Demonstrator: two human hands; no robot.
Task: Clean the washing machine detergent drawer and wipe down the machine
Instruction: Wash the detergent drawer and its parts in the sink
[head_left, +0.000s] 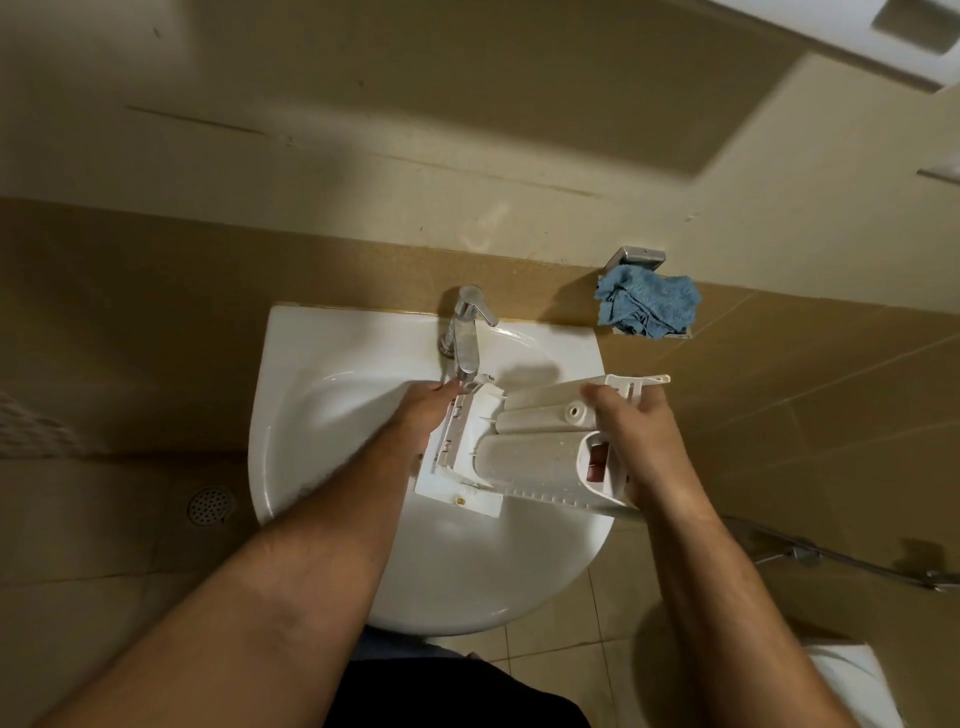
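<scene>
My right hand (641, 436) and left hand (423, 410) grasp the detergent drawer (524, 457) over the sink (311, 374), tap (462, 332) just above, blue cloth (647, 306) on the wall holder.

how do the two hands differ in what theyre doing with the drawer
The right hand grips the detergent drawer at its right end, fingers curled round the edge; the left hand sits at the drawer's left end under the tap, its grip hidden from this view. The right hand is beyond the sink rim; the left is over the basin. Both touch the drawer.
</scene>
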